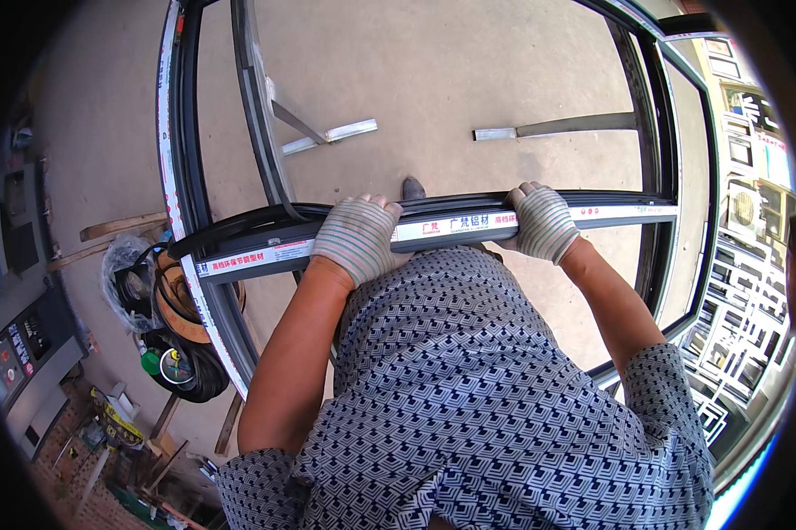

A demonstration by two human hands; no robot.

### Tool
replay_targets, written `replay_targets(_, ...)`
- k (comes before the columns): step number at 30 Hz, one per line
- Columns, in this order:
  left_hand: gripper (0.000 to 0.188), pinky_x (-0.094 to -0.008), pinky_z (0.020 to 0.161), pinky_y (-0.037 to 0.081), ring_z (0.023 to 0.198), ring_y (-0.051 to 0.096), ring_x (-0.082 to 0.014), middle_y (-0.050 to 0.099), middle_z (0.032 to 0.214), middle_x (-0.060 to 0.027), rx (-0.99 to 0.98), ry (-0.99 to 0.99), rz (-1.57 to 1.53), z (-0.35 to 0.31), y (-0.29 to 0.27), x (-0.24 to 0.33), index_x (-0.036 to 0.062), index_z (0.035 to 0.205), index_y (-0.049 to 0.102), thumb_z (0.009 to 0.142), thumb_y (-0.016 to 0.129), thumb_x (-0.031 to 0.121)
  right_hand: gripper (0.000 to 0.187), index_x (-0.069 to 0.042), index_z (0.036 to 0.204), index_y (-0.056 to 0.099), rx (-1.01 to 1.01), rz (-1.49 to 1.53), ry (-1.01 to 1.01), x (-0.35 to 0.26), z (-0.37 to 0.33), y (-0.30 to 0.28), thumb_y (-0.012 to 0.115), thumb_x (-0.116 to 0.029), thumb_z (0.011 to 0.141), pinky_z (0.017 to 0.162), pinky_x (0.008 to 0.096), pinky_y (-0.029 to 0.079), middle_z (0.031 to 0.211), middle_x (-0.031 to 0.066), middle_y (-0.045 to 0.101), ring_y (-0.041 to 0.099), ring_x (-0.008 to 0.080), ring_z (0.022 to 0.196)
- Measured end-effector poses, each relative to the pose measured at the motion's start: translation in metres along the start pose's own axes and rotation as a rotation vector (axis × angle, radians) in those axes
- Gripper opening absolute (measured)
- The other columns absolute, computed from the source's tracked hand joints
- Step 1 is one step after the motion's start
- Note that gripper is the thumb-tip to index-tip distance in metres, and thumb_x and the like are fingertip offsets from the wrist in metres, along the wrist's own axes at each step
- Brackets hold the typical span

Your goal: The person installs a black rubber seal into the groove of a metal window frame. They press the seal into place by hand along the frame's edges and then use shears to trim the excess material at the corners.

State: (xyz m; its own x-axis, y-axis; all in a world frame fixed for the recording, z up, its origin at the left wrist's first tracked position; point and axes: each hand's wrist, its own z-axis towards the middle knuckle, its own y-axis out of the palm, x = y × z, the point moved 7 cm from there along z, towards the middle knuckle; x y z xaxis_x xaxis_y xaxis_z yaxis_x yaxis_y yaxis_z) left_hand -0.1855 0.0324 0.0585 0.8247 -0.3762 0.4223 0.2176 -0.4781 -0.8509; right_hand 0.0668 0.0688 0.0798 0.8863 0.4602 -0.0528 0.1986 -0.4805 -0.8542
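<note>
Bracing step, we judge: left hand (pixel 358 237) and right hand (pixel 542 223) wrap over frame's (pixel 165 132) near bar (pixel 451 227), both grips full. Next move likely calls for even, matched force.

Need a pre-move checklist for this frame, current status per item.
1. Left hand on crossbar: ok, gripping left of its middle.
2. Right hand on crossbar: ok, gripping right of its middle.
3. Gloves on both hands: ok, striped pair.
4. Black strip seated along crossbar: cannot tell, hands cover part.
5. Floor left of frame free of clutter: not ok, black coil there.
6. Support under frame: cannot tell, hidden.
</note>
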Motion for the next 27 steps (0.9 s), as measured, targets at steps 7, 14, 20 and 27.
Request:
replay_targets(7,0.063,-0.0415,0.096,0.054,0.104,0.068,-0.0299,0.071,0.104,-0.0132,0.052,0.012,-0.029,0.000,0.003,-0.003,0.0059,0.109,0.074,0.074,0.083,0.057,0.059,-0.003,0.115,0.065,0.055,0.053,-0.111,0.001,-0.003,0.008,0.087,-0.038,0.073,0.095,0.0439,0.053,0.105,0.0155,0.067,0.066,0.0335,0.104)
replay_targets(14,0.059,-0.0421,0.094,0.054,0.101,0.068,-0.0307,0.071,0.102,-0.0139,0.102,0.016,-0.038,-0.001,0.003,-0.002,0.0062,0.109,0.073,0.071,0.085,0.050,0.054,0.001,0.116,0.061,0.007,0.161,-0.178,-0.075,0.027,-0.008,0.084,-0.028,0.076,0.093,0.0454,0.055,0.104,0.0174,0.068,0.067,0.0350,0.104)
replay_targets(20,0.056,-0.0424,0.094,0.053,0.101,0.068,-0.0306,0.070,0.102,-0.0136,0.085,0.017,-0.037,0.006,0.010,0.001,0.0065,0.107,0.073,0.072,0.084,0.049,0.048,-0.001,0.106,0.066,0.083,0.167,-0.149,-0.064,0.029,0.004,0.084,-0.031,0.073,0.090,0.0456,0.055,0.099,0.0184,0.067,0.067,0.0361,0.098)
replay_targets(27,0.053,-0.0423,0.093,0.055,0.101,0.068,-0.0307,0.070,0.101,-0.0129,0.084,0.015,-0.034,0.009,0.008,-0.002,0.0070,0.106,0.073,0.072,0.083,0.047,0.049,-0.002,0.112,0.066,0.077,0.133,-0.199,-0.098,0.039,0.006,0.085,-0.027,0.073,0.094,0.0449,0.056,0.105,0.0157,0.069,0.067,0.0333,0.108)
